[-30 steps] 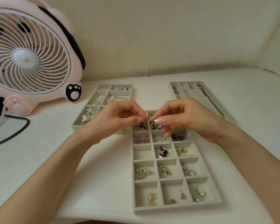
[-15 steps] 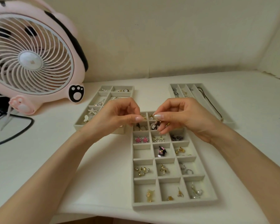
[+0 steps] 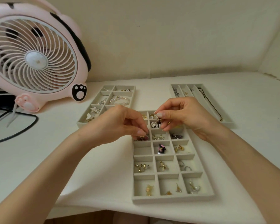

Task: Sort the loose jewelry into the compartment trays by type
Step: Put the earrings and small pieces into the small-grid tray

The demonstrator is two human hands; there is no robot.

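— What takes up the most room?

— A white table [image 3: 55, 159]. At its far left stands a pink fan [image 3: 34, 60] with paw marks, and a black cable [image 3: 14, 135] loops below it.

— And the trays?

— There are three grey ones. The grid tray [image 3: 173, 199] lies in the middle, nearest the person, with small earrings scattered through its compartments. The left tray [image 3: 111, 94] sits behind it, near the fan, and holds a pearl bracelet [image 3: 120, 100] and a star piece [image 3: 94, 109]. The right tray [image 3: 226, 125] has long slots, one with a black cord necklace [image 3: 212, 104].

— The hands?

— Both are over the far end of the grid tray. The right hand [image 3: 184, 113] pinches a small dark earring [image 3: 159, 121] between thumb and forefinger. It holds it just above the second-row middle compartment, where a cameo piece [image 3: 153, 125] lies. The left hand [image 3: 118, 125] has its fingers curled, with the tips down in the third-row left compartment among pink star studs [image 3: 146, 138]. I cannot tell whether it grips one or only touches them.
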